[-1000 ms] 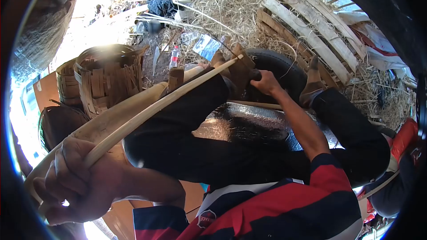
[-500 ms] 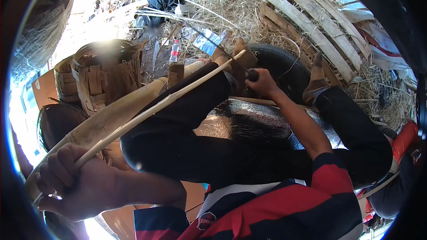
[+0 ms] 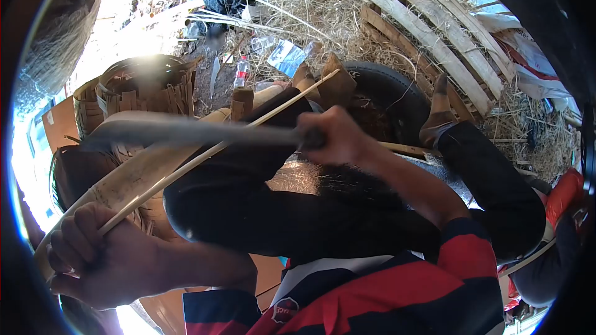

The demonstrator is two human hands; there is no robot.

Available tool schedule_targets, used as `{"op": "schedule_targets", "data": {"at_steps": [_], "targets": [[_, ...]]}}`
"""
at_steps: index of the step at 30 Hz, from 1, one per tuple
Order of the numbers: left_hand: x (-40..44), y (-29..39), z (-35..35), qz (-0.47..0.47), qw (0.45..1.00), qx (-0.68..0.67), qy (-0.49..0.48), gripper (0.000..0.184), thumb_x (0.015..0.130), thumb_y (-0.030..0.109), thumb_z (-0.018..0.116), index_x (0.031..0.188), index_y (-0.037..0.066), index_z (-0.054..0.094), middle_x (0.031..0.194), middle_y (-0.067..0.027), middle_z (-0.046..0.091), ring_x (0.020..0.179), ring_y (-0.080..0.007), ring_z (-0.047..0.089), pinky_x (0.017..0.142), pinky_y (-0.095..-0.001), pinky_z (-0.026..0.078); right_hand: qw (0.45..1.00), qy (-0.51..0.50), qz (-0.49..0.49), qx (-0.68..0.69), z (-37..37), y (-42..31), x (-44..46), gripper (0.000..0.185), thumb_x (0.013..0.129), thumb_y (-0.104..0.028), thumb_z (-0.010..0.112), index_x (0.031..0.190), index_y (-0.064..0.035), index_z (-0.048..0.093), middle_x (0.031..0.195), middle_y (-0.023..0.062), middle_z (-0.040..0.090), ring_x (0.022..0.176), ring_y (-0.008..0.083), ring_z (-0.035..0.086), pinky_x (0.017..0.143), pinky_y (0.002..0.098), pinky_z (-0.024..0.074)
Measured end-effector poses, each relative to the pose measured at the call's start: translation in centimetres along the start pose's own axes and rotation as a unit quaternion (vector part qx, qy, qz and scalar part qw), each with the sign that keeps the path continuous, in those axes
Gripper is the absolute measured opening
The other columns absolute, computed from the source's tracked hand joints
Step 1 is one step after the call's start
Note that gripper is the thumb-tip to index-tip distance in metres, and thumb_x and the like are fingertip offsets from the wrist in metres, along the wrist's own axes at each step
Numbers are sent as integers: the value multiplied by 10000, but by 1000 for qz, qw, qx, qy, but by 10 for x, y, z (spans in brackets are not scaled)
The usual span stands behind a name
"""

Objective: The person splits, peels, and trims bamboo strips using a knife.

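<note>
My left hand (image 3: 105,260) is closed round the near end of a long, pale bamboo strip (image 3: 192,162). The strip slants up and away across my left leg, its far tip close to a wooden block (image 3: 337,82). In my right hand (image 3: 338,136) is the dark handle of a machete. Its blade (image 3: 186,130), smeared by motion, points left and crosses above the strip. A thick bamboo pole (image 3: 133,177) lies under and beside the strip, partly hidden by the blade and my left hand.
Woven bamboo baskets (image 3: 146,90) stand at the left. Beyond my feet are a black tyre (image 3: 388,99), a plastic bottle (image 3: 240,71) and heaped shavings (image 3: 329,12). Wooden slats (image 3: 437,37) lie at the upper right. Part of another person in red (image 3: 564,195) shows at the right edge.
My right hand has moved left and nearer to me. The machete has swung from pointing away at the strip's far end to pointing left across it. My left hand keeps its hold.
</note>
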State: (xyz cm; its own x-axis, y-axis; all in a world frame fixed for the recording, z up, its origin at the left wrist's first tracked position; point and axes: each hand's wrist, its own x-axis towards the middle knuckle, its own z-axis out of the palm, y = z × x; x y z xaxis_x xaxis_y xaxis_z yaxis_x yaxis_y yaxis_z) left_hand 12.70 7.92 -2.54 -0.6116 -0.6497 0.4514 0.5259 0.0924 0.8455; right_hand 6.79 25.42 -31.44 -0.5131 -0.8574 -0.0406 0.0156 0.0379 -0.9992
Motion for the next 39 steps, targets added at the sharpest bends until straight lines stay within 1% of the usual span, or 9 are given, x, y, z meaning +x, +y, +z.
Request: {"op": "schedule_targets", "data": {"at_steps": [4,8,15,19,21,23,25,30,39], "targets": [[0,-3,-5,3,999,-27,-31,451,960,437,436,638,122,420,541,50,300,464,-56,249,445,-231,184,971,126,189,-78,-19,161,-32,266,712,-277,685,902,-90,693,769,161,674,767,325,666,701,396,528],[-5,-6,2,3,999,-21,-45,444,956,446,451,652,124,417,537,54,282,461,-53,232,444,-229,172,937,135,280,-158,-26,156,-34,301,710,-275,684,936,-76,689,829,176,676,807,334,663,735,396,532],[-1,-7,1,8,999,-3,-45,458,958,466,437,655,123,413,527,48,277,460,-60,228,440,-234,158,994,61,30,-82,-9,11,10,303,688,-264,715,926,-88,653,746,162,660,748,321,663,698,397,531],[2,-3,-5,12,999,33,-25,458,957,467,436,654,123,413,528,47,282,457,-61,230,439,-237,159,997,-1,-3,-74,-16,-21,8,243,685,-246,717,859,-93,643,694,125,652,685,295,665,651,392,523],[4,1,-12,-9,999,-8,-46,352,933,389,504,708,125,445,546,36,337,460,-86,269,458,-254,216,998,34,45,-34,-20,40,-8,247,694,-269,704,870,-100,667,729,148,661,714,305,667,674,388,532],[0,-1,-6,-1,1000,-8,-25,400,944,427,473,682,129,423,539,44,310,458,-73,246,450,-245,189,964,90,202,-148,-32,145,-29,298,712,-313,676,912,-92,685,802,179,671,792,322,664,739,405,534],[-1,-5,3,24,999,-17,-17,448,955,465,441,656,133,402,532,51,282,456,-59,222,442,-237,161,910,66,319,-258,-57,166,-37,375,715,-358,656,971,-85,684,888,201,671,881,352,645,811,424,522],[-2,-8,7,-10,995,-30,-93,423,954,438,457,659,147,372,531,57,261,446,-47,217,446,-231,156,899,80,330,-274,-54,155,-39,411,708,-376,655,953,-46,674,914,224,662,908,386,629,834,442,507],[2,-1,3,15,998,-18,-54,351,932,313,474,638,160,356,496,81,275,401,-16,229,405,-175,169,925,27,329,-189,-54,146,-42,382,696,-320,656,861,24,648,786,254,640,795,393,636,749,426,509]]}}
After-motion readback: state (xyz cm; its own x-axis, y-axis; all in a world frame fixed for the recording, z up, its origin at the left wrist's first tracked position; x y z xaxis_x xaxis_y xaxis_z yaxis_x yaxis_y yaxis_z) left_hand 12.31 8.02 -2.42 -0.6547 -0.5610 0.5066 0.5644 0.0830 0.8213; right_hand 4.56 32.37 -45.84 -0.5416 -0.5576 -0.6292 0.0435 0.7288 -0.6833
